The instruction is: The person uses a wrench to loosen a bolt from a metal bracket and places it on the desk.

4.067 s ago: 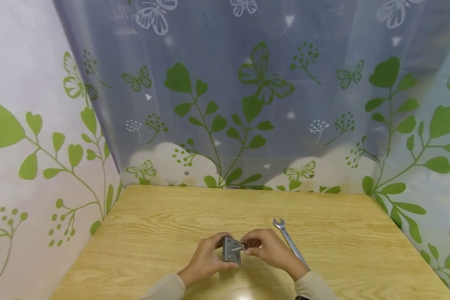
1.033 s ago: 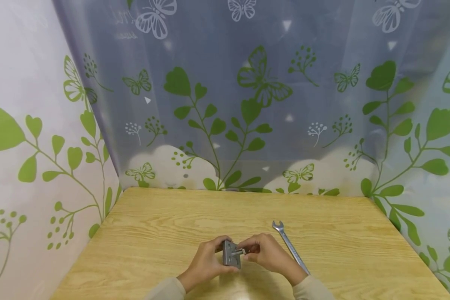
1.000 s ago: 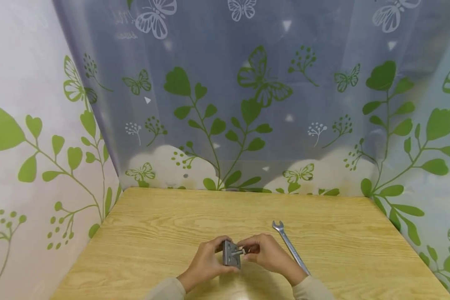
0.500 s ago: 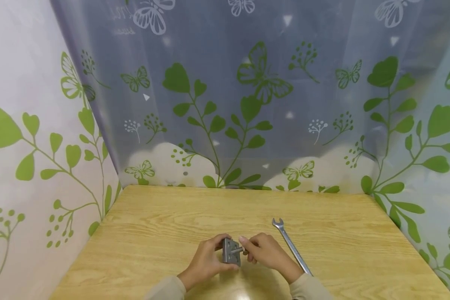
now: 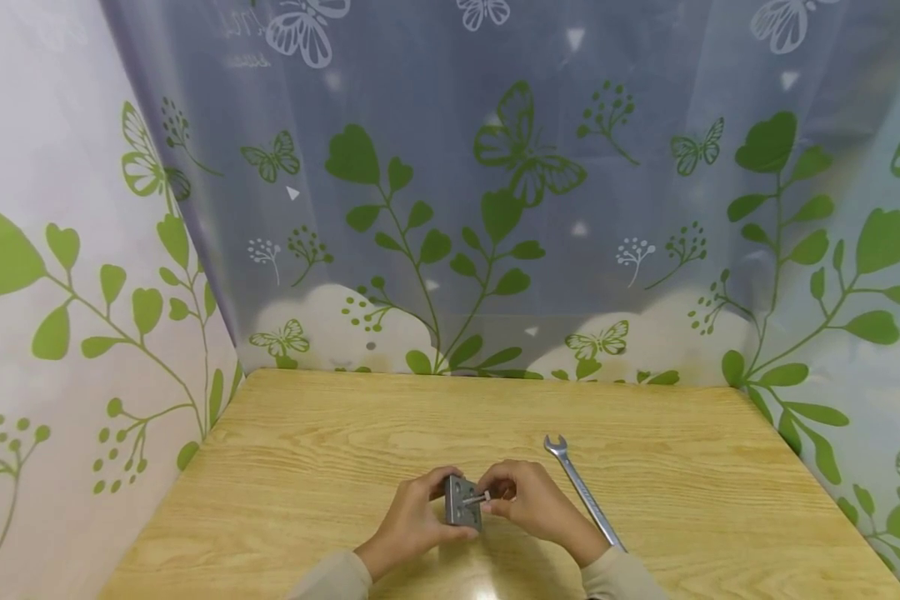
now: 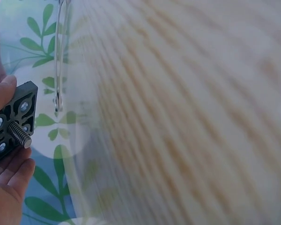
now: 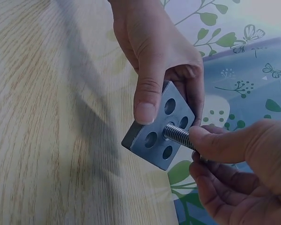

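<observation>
My left hand (image 5: 412,512) grips a square grey metal plate (image 7: 154,136) by its edges, thumb on one side and fingers on the other. The plate has several round holes, and a threaded bolt (image 7: 178,136) passes through its centre. In the left wrist view, the bolt's threaded end (image 6: 21,136) sticks out of the plate's ribbed dark face. On the other side, my right hand (image 5: 536,504) pinches the bolt near its head between thumb and fingers. The bolt head (image 5: 486,496) shows at the fingertips in the head view, but is mostly hidden in the right wrist view.
An open-ended wrench (image 5: 581,487) lies on the wood-grain table (image 5: 330,442), just right of my right hand and partly behind its wrist. A patterned curtain (image 5: 420,250) with leaves and butterflies hangs at the table's back and sides.
My right thumb and fingers have shifted about the bolt head, rolling over it half a second ago and drawn back now. The left hand keeps the plate in place; the wrench has not moved.
</observation>
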Tool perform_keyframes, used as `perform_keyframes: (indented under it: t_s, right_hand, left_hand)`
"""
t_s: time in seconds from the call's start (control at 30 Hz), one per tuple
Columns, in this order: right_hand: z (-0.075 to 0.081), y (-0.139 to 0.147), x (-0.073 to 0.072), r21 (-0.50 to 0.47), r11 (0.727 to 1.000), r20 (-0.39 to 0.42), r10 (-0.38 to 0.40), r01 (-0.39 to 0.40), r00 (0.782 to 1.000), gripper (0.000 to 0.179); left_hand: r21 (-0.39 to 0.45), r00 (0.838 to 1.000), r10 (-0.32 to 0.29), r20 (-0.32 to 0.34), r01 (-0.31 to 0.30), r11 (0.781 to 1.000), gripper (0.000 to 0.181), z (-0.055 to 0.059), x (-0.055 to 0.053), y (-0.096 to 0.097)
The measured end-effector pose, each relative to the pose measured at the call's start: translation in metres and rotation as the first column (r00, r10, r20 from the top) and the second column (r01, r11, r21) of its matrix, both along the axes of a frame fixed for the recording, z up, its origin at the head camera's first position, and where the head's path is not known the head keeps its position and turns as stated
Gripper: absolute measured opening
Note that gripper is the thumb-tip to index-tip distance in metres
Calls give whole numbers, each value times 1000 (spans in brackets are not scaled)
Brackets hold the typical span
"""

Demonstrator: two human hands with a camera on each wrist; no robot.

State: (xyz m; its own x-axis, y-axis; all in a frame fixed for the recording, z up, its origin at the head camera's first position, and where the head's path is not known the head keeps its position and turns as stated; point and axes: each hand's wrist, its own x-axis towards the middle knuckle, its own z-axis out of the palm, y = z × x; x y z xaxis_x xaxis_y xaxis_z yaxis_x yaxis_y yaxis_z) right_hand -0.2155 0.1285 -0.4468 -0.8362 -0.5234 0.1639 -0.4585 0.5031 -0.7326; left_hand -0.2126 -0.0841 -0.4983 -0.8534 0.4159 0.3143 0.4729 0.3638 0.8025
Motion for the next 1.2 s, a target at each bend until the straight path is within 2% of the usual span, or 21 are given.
perform_keyframes:
  t_s: [0.2,0.4,0.7,0.83,0.97,1.2]
  right_hand:
    - [-2,0,-1,-2,1000,12,9,-9,1000,18]
    - [-3,1,-2,18,1000,96,6,-8,995,39]
    - [-3,-3,-1,55,994,143,-104,97,984,55]
    - [-3,-5,0,49,993,164,-118,111,979,57]
    - [-3,-6,0,51,996,141,-81,74,987,52]
    - [1,-2,-1,48,998,-11,-35,35,999,15]
  left_hand:
    - [-1,1000,-1,-2,1,1000,66,-1,-1,-1]
    - [-8,1000,-4,-9,4,1000,66,-2,0,-2]
    - [-7,1000,1,-2,-1,1000,65,-1,1,-1]
    - [-3,1000,-2,3,2,1000,65,-1,1,0]
    - [-3,1000,-15,-3,15,1000,65,-2,0,-1]
    - [-10,1000,-4,3,4,1000,67,-1,-1,-1]
